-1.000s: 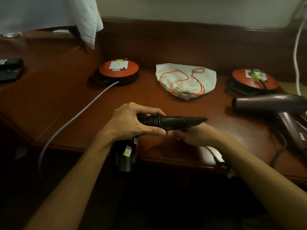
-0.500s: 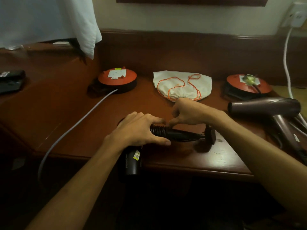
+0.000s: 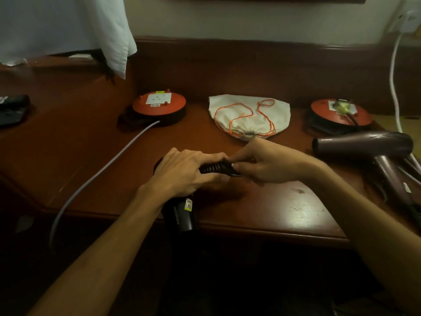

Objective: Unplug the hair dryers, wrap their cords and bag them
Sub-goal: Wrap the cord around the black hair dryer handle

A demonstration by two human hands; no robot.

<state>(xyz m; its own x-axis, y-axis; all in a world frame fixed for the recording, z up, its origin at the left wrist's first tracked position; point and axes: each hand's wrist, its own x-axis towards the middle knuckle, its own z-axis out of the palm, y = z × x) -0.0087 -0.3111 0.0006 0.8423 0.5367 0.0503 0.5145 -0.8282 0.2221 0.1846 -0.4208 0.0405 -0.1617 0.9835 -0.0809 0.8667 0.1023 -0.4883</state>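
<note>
Presently both hands, left hand (image 3: 182, 172) and right hand (image 3: 264, 165), gripped the black hair dryer (image 3: 182, 215) just before the drawstring bag (image 3: 249, 117); slackened tension would likely unwind the cord (image 3: 216, 168).

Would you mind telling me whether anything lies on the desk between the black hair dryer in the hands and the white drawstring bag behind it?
Nothing visible does. Both hands, left hand and right hand, grip the black hair dryer, and only bare desk separates them from the white drawstring bag, whose mouth is cinched shut.
</note>
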